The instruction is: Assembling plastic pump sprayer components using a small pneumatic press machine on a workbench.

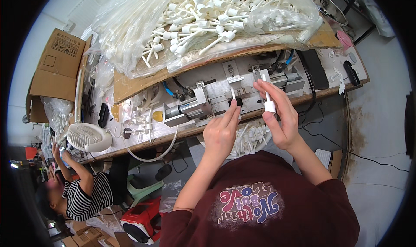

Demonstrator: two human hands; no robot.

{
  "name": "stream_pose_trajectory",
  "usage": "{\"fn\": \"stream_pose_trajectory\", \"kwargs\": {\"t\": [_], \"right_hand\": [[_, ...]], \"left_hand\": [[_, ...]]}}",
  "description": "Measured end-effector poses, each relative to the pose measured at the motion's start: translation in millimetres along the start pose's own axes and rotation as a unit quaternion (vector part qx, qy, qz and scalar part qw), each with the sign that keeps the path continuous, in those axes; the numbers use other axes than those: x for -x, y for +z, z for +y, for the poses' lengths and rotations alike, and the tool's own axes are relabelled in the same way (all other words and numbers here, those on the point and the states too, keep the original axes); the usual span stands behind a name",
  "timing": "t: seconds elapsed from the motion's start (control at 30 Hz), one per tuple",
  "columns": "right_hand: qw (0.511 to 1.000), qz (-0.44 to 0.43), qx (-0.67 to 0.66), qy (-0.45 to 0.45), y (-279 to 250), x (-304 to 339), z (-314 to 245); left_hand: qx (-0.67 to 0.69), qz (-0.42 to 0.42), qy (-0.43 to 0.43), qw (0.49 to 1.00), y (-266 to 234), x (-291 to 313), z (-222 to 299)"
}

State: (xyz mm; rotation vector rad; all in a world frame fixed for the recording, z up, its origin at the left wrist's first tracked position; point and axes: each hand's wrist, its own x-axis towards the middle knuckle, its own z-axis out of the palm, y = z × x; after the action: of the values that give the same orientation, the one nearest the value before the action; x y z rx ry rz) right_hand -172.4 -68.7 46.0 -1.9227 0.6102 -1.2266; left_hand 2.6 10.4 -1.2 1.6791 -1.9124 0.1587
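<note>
In my right hand [284, 117] a white stemmed cap [269, 106] is held between thumb and fingers, its thin stem pointing away from me. My left hand [220, 132] reaches to the middle of a metal clamping fixture [247, 90] on the bench. From its fingertips a second white stem [233, 92] sticks out into the fixture; the fingers are together on it and hide its near end. On either side of the fixture sits a metal cylinder block, the left block [190, 108] and the right block [288, 80].
A plastic-lined cardboard tray [147, 80] heaped with white stemmed caps [203, 13] stands behind the fixture. Below the bench edge is a container of white pieces [251, 138]. A white fan [89, 136] and hose [158, 154] are left; a person in stripes [89, 195] works beyond.
</note>
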Motion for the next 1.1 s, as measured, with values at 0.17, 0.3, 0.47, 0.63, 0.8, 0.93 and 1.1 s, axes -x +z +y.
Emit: {"fn": "stream_pose_trajectory", "kwargs": {"t": [0.17,0.3,0.47,0.63,0.8,0.93,1.1], "right_hand": [[0.999,0.029,-0.005,-0.017,7.7,7.8,9.1],[0.996,0.011,0.087,-0.003,0.8,6.2,3.4],[0.990,-0.024,0.141,0.008,-0.7,14.8,5.8],[0.979,-0.072,0.187,-0.022,1.0,17.9,9.8],[0.951,-0.113,0.258,-0.124,15.2,10.5,25.2],[0.901,-0.172,0.368,-0.150,29.2,10.7,33.4],[0.879,-0.185,0.415,-0.145,35.5,-1.9,30.9]], "left_hand": [[-0.028,-0.033,0.041,0.998,-3.9,-17.4,-3.9],[-0.039,-0.047,0.041,0.997,-5.4,-21.5,-1.9],[0.001,-0.052,0.018,0.998,-14.9,-24.1,-0.5],[0.098,0.023,-0.045,0.994,-43.9,-62.4,-10.6],[0.032,0.171,0.022,0.985,-56.2,-127.6,-33.9],[-0.047,0.110,-0.009,0.993,-37.5,-161.7,-48.2],[-0.154,-0.035,-0.079,0.984,-29.9,-184.5,-49.1]]}}
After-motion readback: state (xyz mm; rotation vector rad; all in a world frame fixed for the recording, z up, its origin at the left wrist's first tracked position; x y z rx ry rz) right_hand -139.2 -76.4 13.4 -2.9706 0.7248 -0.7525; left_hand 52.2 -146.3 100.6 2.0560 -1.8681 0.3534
